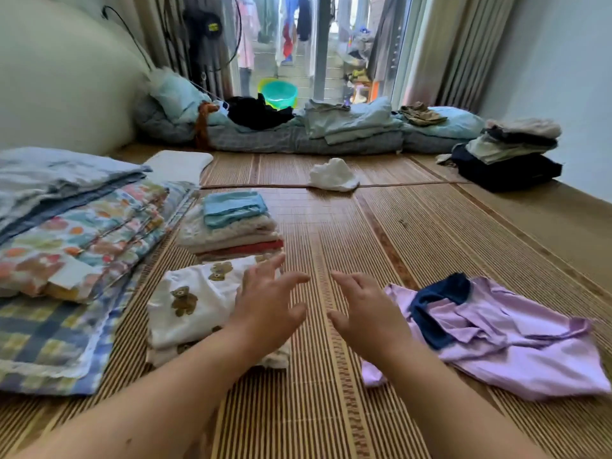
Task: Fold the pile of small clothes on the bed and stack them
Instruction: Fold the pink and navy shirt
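Both hands are empty with fingers spread wide. The left hand is over the right edge of a folded white bear-print garment, and the right hand is just beside a crumpled lilac cotton garment. Both garments lie on a striped bamboo mat, with a stack of folded small clothes behind. The lilac garment's long axis runs left to right.

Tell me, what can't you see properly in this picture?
Head view only:
Bear-print pile: right edge hidden behind the left grip.
Lilac garment: part hidden behind the right arm.
Checked blanket: cut off by the left edge.
Hanging clothes in the background: too blurred and far to tell apart.
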`<state>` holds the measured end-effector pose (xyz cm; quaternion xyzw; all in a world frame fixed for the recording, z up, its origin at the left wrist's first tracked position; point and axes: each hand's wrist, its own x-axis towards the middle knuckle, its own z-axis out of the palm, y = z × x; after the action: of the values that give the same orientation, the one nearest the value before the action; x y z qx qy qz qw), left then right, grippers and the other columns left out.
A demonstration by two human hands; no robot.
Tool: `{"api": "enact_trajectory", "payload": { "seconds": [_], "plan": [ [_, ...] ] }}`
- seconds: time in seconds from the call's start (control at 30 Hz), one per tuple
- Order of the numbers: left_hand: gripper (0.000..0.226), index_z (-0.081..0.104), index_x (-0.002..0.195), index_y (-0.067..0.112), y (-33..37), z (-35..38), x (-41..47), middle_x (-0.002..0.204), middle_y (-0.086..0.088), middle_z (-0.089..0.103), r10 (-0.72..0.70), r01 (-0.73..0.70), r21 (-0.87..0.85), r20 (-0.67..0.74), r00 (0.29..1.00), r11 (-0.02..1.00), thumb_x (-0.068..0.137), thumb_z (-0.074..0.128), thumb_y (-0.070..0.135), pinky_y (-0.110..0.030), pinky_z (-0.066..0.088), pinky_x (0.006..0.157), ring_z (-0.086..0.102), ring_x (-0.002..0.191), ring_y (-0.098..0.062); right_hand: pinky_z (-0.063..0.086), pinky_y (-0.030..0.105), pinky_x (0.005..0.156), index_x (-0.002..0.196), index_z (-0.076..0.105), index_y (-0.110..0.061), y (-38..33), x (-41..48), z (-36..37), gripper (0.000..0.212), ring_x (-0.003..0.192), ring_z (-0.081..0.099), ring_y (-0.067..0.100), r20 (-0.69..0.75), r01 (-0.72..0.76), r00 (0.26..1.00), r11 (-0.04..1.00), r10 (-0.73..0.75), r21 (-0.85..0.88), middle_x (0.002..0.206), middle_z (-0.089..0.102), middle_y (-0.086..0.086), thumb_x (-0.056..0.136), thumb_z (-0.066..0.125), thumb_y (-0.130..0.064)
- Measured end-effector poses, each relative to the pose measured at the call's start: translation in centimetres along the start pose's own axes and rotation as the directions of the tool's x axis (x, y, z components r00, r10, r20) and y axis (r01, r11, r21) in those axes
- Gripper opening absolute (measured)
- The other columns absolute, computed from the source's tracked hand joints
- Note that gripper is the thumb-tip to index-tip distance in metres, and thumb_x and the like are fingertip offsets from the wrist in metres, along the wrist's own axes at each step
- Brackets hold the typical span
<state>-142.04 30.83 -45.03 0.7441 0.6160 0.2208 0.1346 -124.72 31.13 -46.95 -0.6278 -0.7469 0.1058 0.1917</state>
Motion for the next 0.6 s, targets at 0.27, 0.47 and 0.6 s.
{"api": "enact_trajectory", "payload": {
  "seconds": [0.27,0.47,0.6],
  "plan": [
    [0.056,0.043,0.14,0.037,13.5,13.5,1.4,0.153,0.007,0.032,0.201,-0.212,-0.01,0.355,0.913,0.977,0.086,0.057,0.046,-0.042,0.026,0.116,0.024,0.142,-0.019,0.041,0.042,0.103,0.137,0.044,-0.034,16.4,-8.7,-3.4,0.06,0.129,0.044,0.023,-0.009,-0.476,0.879,0.879,0.476,0.01,0.143,0.044,-0.002,0.08,0.059,-0.045],
    [0.077,0.055,0.123,0.023,17.7,19.9,7.6,0.12,-0.005,0.062,-0.166,0.153,0.076,0.215,0.962,0.985,0.069,0.045,0.076,-0.04,0.049,0.085,0.06,0.104,-0.027,0.044,0.039,0.094,0.132,0.049,-0.033,21.6,-8.5,-4.7,0.058,0.12,0.053,0.027,0.109,-0.479,0.858,0.859,0.502,-0.182,0.131,0.058,0.001,0.081,0.051,-0.059],
    [0.044,0.064,0.095,0.015,17.3,20.6,10.5,0.086,-0.004,0.063,-0.267,0.207,0.221,0.29,0.919,0.953,0.074,0.054,0.052,-0.032,0.052,0.071,0.061,0.074,-0.021,0.044,0.036,0.092,0.129,0.055,-0.026,20.8,-9.0,-5.4,0.068,0.119,0.055,0.028,0.268,-0.39,0.847,0.879,0.46,-0.274,0.13,0.06,0.006,0.082,0.043,-0.072]
  ]
}}
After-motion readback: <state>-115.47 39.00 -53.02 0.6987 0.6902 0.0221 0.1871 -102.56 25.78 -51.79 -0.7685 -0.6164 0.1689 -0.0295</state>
